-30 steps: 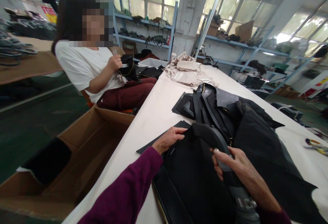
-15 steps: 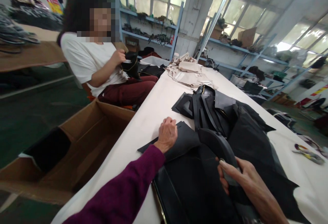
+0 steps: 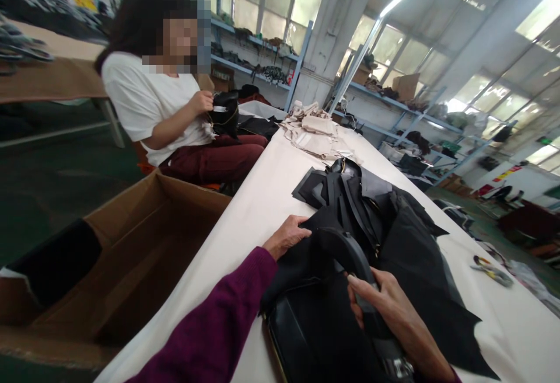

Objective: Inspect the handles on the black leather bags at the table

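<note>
A black leather bag (image 3: 315, 336) lies on the white table (image 3: 258, 208) right in front of me. My right hand (image 3: 389, 310) grips its curved black handle strap (image 3: 345, 251). My left hand (image 3: 286, 236), in a purple sleeve, pinches a flat black panel (image 3: 306, 249) at the bag's upper left edge. Beyond the bag sits a heap of black leather pieces and straps (image 3: 371, 208).
An open cardboard box (image 3: 131, 243) stands on the floor left of the table. A person in a white shirt (image 3: 149, 108) sits beyond it, handling a black piece. Beige cloth pieces (image 3: 312, 129) lie at the table's far end. Scissors (image 3: 492, 270) rest at the right. Shelving lines the back.
My left hand pulled back from the flat panel on the table and drew it in against the bag. My right hand stayed on the handle strap. The view tilted up.
</note>
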`<move>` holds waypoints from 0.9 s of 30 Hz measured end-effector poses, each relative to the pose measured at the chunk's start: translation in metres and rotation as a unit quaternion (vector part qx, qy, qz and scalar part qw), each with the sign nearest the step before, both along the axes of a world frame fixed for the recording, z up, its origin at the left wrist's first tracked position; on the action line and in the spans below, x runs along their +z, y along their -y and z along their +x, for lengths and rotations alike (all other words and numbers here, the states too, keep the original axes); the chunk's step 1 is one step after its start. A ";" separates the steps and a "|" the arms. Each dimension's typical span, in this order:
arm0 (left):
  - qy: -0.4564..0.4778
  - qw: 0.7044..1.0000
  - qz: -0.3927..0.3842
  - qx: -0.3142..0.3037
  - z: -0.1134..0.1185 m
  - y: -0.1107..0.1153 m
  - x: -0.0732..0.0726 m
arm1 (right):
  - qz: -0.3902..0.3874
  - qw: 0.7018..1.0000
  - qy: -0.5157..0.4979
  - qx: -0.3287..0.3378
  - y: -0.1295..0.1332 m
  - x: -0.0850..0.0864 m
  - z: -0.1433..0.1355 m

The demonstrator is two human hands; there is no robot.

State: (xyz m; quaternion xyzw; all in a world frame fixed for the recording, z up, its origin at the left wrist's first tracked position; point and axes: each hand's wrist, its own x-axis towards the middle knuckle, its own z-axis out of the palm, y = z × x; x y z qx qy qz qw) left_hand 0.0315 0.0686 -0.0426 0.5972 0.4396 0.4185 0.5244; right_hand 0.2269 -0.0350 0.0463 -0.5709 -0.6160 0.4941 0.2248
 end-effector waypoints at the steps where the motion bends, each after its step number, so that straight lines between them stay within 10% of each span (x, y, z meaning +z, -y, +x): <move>1: 0.064 0.998 -0.026 -0.016 0.001 0.001 0.001 | 0.001 1.000 0.003 -0.002 0.001 0.001 -0.002; 11: 0.241 0.963 -0.114 -0.040 0.000 0.004 0.004 | 0.022 1.000 0.015 -0.007 0.006 0.016 -0.021; 19: 0.265 0.947 -0.143 -0.109 0.005 0.006 -0.003 | 0.050 0.998 -0.010 -0.025 -0.007 0.021 -0.020; 27: 0.215 0.965 -0.139 -0.050 0.008 0.005 -0.012 | 0.044 0.993 0.060 -0.091 0.015 0.040 0.018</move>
